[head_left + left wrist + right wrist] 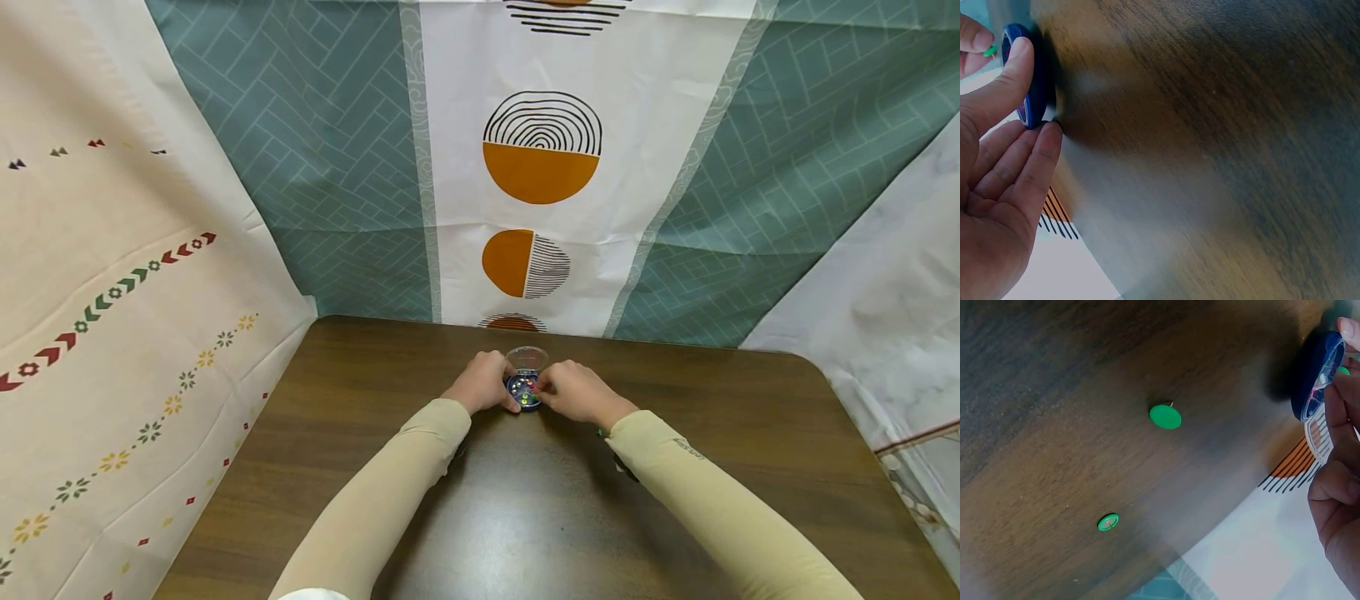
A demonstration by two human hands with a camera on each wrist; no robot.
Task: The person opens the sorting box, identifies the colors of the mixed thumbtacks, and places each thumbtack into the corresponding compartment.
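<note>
A small round blue case (1305, 378) lies on the table, its clear hinged lid (527, 358) standing up at the back. Colourful small pieces fill part of it in the head view. My left hand (483, 382) holds the case from the left, thumb at the near rim and fingers around the far side. Over the right part of the case, my right hand (576, 390) pinches a green thumbtack (990, 50) between thumb and finger. Two more green thumbtacks lie loose on the table in the right wrist view, one nearer thumbtack (1165, 417) and one thumbtack (1108, 522) with its pin side showing.
The brown wooden table (517, 517) extends around both forearms. A patterned cloth (360, 167) hangs behind its back edge. Pale cloths hang at the left (150, 333) and right (885, 333) sides.
</note>
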